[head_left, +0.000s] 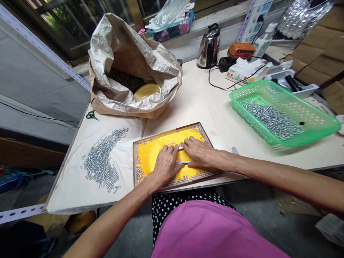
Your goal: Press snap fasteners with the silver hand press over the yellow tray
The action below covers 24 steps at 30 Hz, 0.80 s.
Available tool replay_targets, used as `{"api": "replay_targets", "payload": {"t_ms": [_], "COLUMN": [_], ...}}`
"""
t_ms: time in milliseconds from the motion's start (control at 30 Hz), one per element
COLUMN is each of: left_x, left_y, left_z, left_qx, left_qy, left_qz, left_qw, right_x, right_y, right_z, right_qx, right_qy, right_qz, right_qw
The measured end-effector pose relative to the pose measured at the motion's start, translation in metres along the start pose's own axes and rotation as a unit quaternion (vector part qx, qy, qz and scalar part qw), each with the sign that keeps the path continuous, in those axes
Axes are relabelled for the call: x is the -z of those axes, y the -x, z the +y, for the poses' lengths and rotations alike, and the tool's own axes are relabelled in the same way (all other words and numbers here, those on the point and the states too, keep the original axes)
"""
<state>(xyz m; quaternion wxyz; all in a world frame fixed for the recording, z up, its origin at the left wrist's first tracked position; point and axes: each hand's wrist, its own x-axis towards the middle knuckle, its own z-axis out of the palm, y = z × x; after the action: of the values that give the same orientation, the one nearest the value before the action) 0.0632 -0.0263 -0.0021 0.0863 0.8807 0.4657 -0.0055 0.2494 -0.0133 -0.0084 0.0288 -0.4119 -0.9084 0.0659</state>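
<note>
The wood-framed tray is bright yellow inside a brown rim. At the pale wood-grain surface's right edge, the plastic lattice basket is green. Near its left edge, the small metal pins are silver-grey on white cloth. The crumpled paper sack is tan outside and grey within. The dotted garment is black with white spots, beside plain pink fabric.

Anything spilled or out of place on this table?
A heap of small metal pins lies loose on the white cloth at the left, with strays around its edge, while similar pins sit in the green basket. Nothing looks damaged.
</note>
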Motion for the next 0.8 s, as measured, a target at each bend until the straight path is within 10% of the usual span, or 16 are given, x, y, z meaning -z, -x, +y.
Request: {"api": "replay_targets", "payload": {"t_ms": [367,567,800], "left_x": [0.004,-0.006,-0.017], "left_y": [-0.002,0.014,0.026], "left_z": [-0.005,-0.003,0.009], "left_qx": [0.04,-0.041,-0.069], "left_qy": [-0.014,-0.045,-0.043], "left_qz": [-0.041,0.054,0.008], "left_qw": [0.998,0.997,0.997], "right_x": [-0.005,0.004,-0.016], "right_y": [-0.012,-0.017,-0.042], "right_z": [-0.01,0.02,0.053], "right_qx": [-0.004,0.015,0.069], "right_qy": [-0.01,-0.028,0.021], "right_qz": [-0.069,-0.073,0.036], "right_qw": [0.998,0.997,0.997]}}
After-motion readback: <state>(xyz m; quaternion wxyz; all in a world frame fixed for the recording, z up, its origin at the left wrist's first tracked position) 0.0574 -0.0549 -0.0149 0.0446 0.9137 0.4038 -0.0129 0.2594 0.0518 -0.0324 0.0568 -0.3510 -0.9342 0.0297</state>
